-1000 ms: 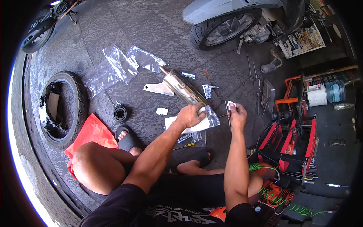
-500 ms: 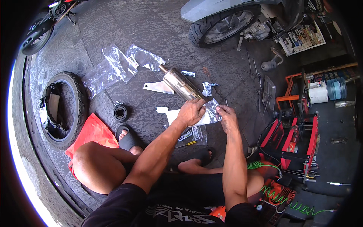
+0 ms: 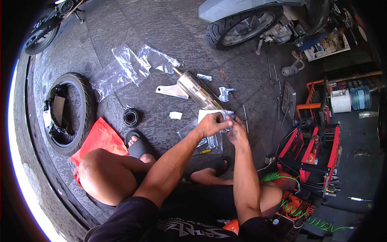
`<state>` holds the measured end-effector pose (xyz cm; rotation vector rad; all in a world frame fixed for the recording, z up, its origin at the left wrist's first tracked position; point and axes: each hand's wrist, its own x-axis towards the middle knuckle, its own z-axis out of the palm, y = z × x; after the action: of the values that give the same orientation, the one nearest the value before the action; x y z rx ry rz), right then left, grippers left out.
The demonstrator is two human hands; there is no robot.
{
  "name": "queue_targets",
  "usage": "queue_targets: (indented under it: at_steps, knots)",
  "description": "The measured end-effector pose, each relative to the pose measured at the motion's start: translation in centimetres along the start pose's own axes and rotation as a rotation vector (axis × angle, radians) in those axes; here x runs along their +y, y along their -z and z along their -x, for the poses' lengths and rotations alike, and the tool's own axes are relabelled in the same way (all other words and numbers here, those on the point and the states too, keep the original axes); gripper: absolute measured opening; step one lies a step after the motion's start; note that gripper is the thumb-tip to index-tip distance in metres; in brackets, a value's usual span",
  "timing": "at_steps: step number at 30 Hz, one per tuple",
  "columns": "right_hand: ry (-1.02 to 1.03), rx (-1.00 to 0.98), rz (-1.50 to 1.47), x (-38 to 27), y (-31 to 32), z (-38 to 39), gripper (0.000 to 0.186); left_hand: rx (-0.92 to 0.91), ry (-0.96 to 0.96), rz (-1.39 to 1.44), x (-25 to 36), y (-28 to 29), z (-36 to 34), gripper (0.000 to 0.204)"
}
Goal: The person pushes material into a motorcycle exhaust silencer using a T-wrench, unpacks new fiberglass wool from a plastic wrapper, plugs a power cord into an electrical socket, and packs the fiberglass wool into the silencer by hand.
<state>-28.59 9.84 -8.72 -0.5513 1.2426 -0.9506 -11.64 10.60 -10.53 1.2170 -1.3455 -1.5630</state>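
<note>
- Well to the left of the metal cylinder [image 3: 198,89], your landmark, lies a tyre [image 3: 86,101]; a red bag [image 3: 100,141] lies on the cylinder's left too, nearer you.
- Just left of the cylinder, a flat metal bracket [image 3: 171,91] lies on the floor; a small white scrap [image 3: 175,115] is nearer you.
- A yellow-handled tool [image 3: 205,151] lies on your side of the cylinder.
- The white-and-clear packet [image 3: 205,115] is at the cylinder's near end, overlapping it in view; you cannot tell whether the two touch. It looks light and limp: the white part probably folds readily, while the clear film looks thin, slick and apt to crinkle or tear.
- Your left hand [image 3: 213,124] grasps the packet, fingers bent over it, just off the cylinder's near end. A firm hold on the white part should slip less than one on bare film.
- Your right hand [image 3: 238,132], beside the left, seems to pinch the packet's clear right end; its fingertips are partly hidden. That edge suits a light pinch, thumb against finger.
- To the right of the cylinder's near end, a thin rod [image 3: 246,119] lies just beyond your right hand.
</note>
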Motion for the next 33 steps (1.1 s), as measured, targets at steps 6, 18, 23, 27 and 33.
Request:
queue_targets:
  at_steps: [6, 18, 23, 27, 33]
  knots:
    - [-0.186, -0.099, -0.065, -0.2, 0.5, 0.5, 0.014, -0.057, -0.016, 0.116, -2.7, -0.1, -0.7, 0.029]
    - [-0.007, -0.077, 0.351, -1.5, 0.0, 1.2, 0.025, -0.027, 0.004, 0.212, -4.0, -1.1, -1.7, 0.033]
    - [-0.038, -0.149, 0.340, 2.6, 0.8, -0.9, 0.025, -0.007, 0.087, 0.309, -5.7, 0.1, -1.5, 0.039]
    - [-0.038, -0.225, 0.577, 3.0, 0.7, -1.2, 0.028, -0.065, 0.048, 0.324, -6.9, 0.1, -1.7, 0.037]
    - [0.069, -0.010, 0.173, 1.9, 0.3, 0.3, 0.023, 0.002, 0.116, 0.152, -2.1, -0.5, -1.8, 0.051]
